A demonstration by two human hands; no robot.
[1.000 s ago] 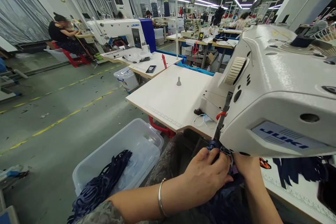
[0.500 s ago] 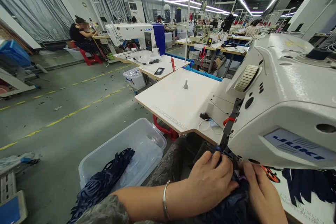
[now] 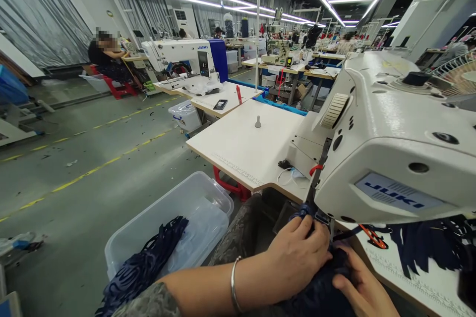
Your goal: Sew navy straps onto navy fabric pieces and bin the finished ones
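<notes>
My left hand (image 3: 299, 252), with a silver bangle at its wrist, is closed on dark navy fabric (image 3: 316, 294) close under the head of a white sewing machine (image 3: 386, 163). Its fingertips press the cloth beside the presser foot area, where the exact stitching point is hidden. Lower and to the right, my right hand (image 3: 366, 282) grips the same bunched fabric between thumb and fingers. Orange-handled snips (image 3: 374, 237) lie on the machine table just beyond that hand. Navy fabric strips (image 3: 416, 247) are spread at the table's right side.
A clear plastic bin (image 3: 167, 218) on the floor at my left holds navy strips (image 3: 148, 257). A white table extension (image 3: 245, 141) carries a small grey piece (image 3: 258, 122). Farther off stands another sewing machine (image 3: 182, 59); a person (image 3: 106, 57) sits at the far left.
The view has turned slightly right. My right hand has drawn back from the presser foot area to a lower part of the fabric, its thumb now showing. My left hand stays by the machine.
</notes>
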